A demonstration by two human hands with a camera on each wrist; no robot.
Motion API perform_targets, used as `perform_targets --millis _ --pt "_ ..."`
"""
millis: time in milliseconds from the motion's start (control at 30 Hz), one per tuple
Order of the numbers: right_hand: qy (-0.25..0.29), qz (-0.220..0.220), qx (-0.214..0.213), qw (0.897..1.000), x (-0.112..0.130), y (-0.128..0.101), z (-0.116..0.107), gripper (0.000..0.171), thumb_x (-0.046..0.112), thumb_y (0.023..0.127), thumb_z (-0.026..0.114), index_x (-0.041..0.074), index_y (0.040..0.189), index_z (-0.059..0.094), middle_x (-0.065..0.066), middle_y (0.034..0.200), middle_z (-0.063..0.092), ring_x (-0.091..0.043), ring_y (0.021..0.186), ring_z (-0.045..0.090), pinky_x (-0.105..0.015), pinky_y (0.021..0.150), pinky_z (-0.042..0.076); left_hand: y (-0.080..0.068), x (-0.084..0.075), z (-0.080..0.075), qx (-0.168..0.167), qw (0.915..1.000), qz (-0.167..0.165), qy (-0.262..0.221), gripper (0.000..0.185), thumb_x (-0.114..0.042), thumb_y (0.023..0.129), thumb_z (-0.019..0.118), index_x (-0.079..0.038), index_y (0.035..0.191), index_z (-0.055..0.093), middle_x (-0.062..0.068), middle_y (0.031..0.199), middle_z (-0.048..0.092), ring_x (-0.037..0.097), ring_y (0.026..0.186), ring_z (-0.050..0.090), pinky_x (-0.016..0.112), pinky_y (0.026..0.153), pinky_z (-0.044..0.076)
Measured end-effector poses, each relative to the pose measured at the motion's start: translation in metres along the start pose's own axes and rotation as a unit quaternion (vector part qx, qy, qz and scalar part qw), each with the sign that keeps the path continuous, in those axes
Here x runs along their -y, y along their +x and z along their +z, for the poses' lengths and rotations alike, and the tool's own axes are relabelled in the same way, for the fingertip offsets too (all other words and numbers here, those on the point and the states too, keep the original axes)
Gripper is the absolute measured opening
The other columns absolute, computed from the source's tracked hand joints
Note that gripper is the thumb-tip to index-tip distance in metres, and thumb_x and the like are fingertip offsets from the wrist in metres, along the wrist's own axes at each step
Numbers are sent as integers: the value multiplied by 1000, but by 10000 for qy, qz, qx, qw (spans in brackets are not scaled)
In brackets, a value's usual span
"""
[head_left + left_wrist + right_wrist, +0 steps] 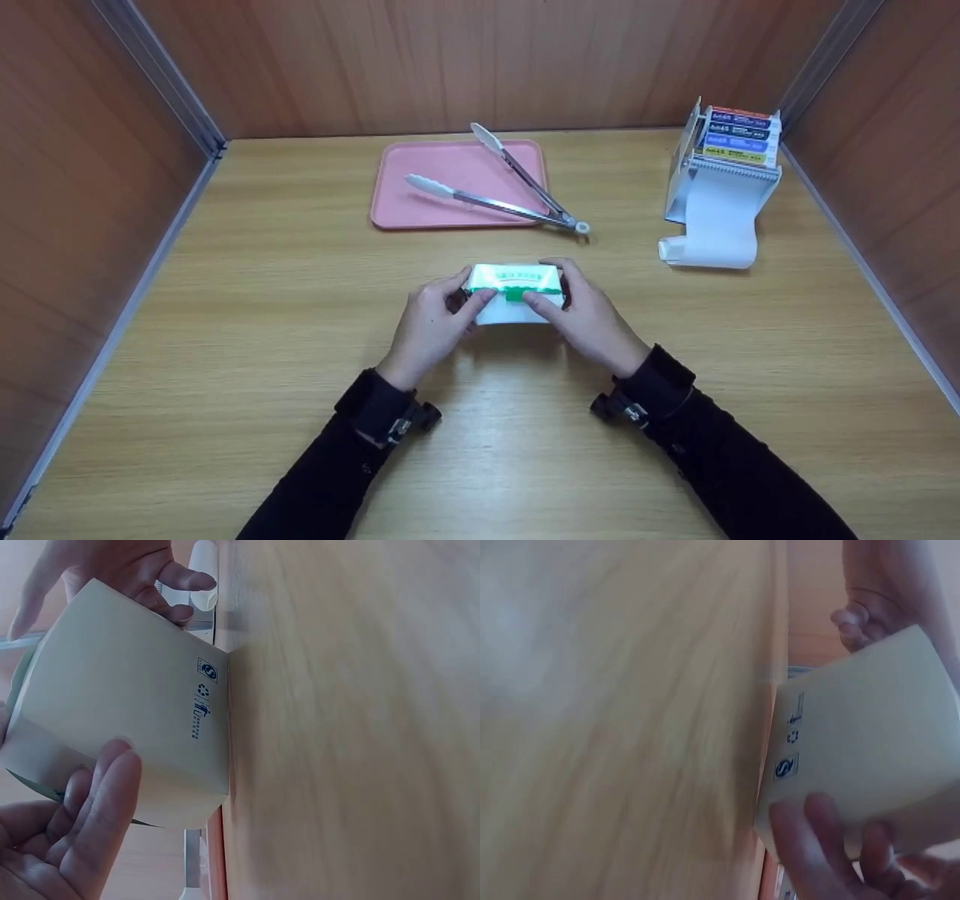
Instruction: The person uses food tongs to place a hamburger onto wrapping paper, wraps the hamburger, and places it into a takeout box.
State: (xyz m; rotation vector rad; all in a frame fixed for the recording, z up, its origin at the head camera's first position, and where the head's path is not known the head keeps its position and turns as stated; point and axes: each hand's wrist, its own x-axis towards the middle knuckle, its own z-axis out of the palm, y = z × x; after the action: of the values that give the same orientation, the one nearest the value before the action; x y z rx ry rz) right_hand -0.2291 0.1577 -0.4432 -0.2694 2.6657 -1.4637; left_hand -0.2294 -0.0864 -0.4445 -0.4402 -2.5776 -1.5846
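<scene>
A small carton (pixel 514 313), with a cream-white body and a shiny green band and tab on top, is between both hands near the middle of the table. My left hand (pixel 433 319) grips its left side, thumb near the top edge. On the opposite side my right hand (pixel 594 321) holds it, its thumb beside the green tab. Small dark blue symbols mark the carton's plain side (pixel 150 682) in the left wrist view. The same cream side of the carton (pixel 870 727) shows in the right wrist view, fingers spread along its lower part.
Behind the carton lies a pink tray (pixel 397 206), with spread metal tongs (pixel 510 206) across it and their hinge end past its right corner. A white rack (pixel 679 180) at the back right holds several coloured packets and a hanging paper roll (pixel 720 232). Wood-grain walls (pixel 480 67) enclose the table.
</scene>
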Motion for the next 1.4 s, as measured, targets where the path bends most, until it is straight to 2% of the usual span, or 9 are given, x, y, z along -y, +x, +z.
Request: perform_targets --millis 100,200,433,767,833,933,1067,1267,1400 --pt "-253 -26 -243 9994 3 -1 4 83 70 93 70 16 152 46 -5 132 64 -23 111 63 -44 95 54 0 0 0 -121 9986 360 369 60 -36 100 77 5 142 63 2 82 70 12 68 64 24 61 55" --pt "-346 -101 -412 9985 5 -2 7 80 68 94 70 15 149 47 -5 132 64 -23 114 62 -44 98 52 1 0 0 -154 9978 469 448 61 -35 99 79 6 141 64 3 83 71 10 70 61 23 62 53" --pt "-266 -32 -332 9991 7 -2 7 79 68 97 66 16 152 46 -5 137 62 -23 119 60 -46 101 51 0 -1 -3 -7 9996 239 170 69 -35 94 84 5 145 60 -1 79 71 11 67 64 23 58 54" --pt "-302 85 -63 9995 7 -3 5 81 66 98 66 16 156 42 -8 145 59 -23 129 59 -49 110 49 0 3 -3 89 9999 86 -92 63 -38 96 81 1 142 65 -1 76 70 21 64 70 25 56 55" --pt "-286 77 -34 9996 7 -3 4 79 67 100 62 15 157 42 -8 144 59 -23 127 59 -48 109 49 1 3 -3 84 9998 103 -120 62 -39 96 81 1 141 66 0 75 70 22 64 70 25 56 55" --pt "-212 60 -85 9997 7 -3 4 75 68 104 52 14 156 44 -11 128 62 -26 110 61 -46 95 52 1 2 -3 59 9999 115 -57 63 -41 96 81 1 140 67 -1 75 70 19 64 69 24 56 55" --pt "-249 0 -307 9992 6 -4 5 72 67 106 48 12 153 47 -12 108 59 -29 96 57 -41 81 46 0 2 -3 88 9998 119 106 62 -41 96 82 0 140 68 -2 77 71 12 66 66 24 59 54" --pt "-104 22 -313 9995 4 -4 5 69 62 105 57 15 154 46 -10 114 61 -27 99 59 -40 82 48 0 2 0 132 9993 7 341 64 -39 95 83 -1 144 65 -1 80 70 12 73 64 24 64 54" --pt "130 138 -254 9995 4 -1 4 66 54 105 62 16 156 46 -11 112 59 -26 99 56 -38 82 47 1 3 1 68 9996 -163 231 69 -36 92 87 0 146 63 1 84 70 14 76 65 27 68 56"
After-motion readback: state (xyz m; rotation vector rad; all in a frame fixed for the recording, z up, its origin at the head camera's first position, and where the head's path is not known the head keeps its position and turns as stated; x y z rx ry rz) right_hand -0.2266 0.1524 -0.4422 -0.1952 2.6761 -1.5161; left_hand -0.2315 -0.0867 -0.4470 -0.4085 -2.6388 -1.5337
